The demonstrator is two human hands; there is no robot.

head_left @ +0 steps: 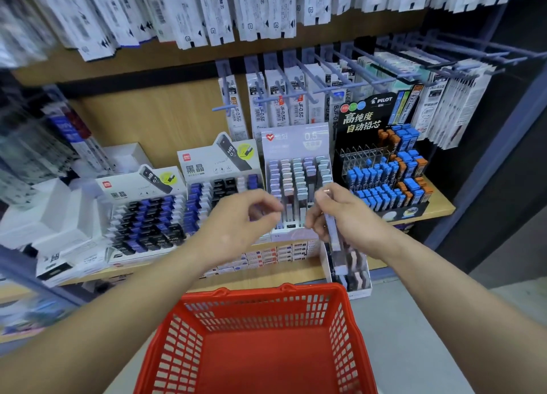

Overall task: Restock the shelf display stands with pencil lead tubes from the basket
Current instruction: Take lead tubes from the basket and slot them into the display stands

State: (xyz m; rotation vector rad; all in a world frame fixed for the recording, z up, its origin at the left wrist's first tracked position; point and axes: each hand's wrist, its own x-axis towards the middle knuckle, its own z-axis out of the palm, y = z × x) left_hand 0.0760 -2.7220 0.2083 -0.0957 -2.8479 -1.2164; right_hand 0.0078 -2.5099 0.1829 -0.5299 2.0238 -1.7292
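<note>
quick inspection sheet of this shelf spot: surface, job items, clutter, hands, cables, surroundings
surface: wooden shelf, mostly covered by display stands in a row.
job's things: pastel stand has gaps in its front rows; red basket shows no tubes in the part in view.
clutter: open white boxes at the shelf's left end; white carton of tubes below the right hand.
grippers: right hand grips a bundle of pale tubes; left hand has its fingers curled, but whether it holds anything is too blurred to tell.
cables: nothing seen.
surroundings: refill packs hang on hooks above.
</note>
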